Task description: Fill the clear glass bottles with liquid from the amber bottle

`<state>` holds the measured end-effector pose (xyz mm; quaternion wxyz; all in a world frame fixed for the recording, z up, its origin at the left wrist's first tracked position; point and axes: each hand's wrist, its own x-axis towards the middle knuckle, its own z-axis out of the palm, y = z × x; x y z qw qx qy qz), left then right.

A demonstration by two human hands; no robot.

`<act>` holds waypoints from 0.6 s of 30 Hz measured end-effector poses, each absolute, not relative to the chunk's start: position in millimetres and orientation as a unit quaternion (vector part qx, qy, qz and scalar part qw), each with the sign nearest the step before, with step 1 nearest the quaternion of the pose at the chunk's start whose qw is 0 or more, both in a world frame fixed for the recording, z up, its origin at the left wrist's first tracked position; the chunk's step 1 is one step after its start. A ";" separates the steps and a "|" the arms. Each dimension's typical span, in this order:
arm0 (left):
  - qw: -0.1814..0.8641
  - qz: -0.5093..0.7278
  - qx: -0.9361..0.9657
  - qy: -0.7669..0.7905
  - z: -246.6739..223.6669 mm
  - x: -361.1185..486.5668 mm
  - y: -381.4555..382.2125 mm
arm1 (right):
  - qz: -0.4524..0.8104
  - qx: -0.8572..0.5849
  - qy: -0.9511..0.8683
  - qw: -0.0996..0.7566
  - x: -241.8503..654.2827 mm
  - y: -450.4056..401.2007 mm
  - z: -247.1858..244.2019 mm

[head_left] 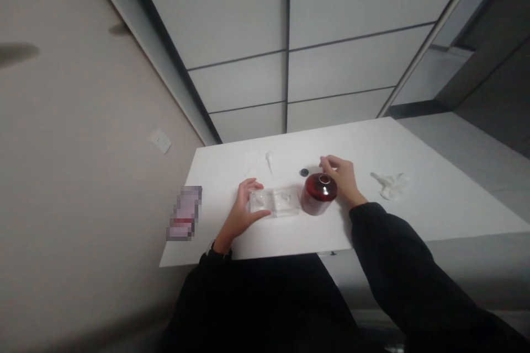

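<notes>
My left hand (245,209) spans the left end of a clear plastic container (285,204) on the table, thumb along its near side and fingers at its far side. The container looks divided into two sections; its contents are hard to make out. Just right of it stands a dark red glass bottle (318,194) with an open neck, upright. Behind and right of the bottle is my right hand (340,176), its thumb and fingers drawn together; whatever they hold is too small to tell. A small black cap (304,172) lies left of those fingertips.
On the white table (430,193) a small whitish dropper-like piece (270,161) lies toward the back. Crumpled white tissue (391,185) rests to the right. A pixelated purple item (185,214) is at the left edge, beside the wall. White panels (248,83) rise behind the table.
</notes>
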<state>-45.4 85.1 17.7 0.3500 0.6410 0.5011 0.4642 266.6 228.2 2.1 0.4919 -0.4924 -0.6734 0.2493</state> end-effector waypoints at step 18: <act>0.385 0.414 0.671 0.481 18.9 -43.9 86.1 | 0.253 -0.520 -0.658 0.482 268.6 227.3 3.6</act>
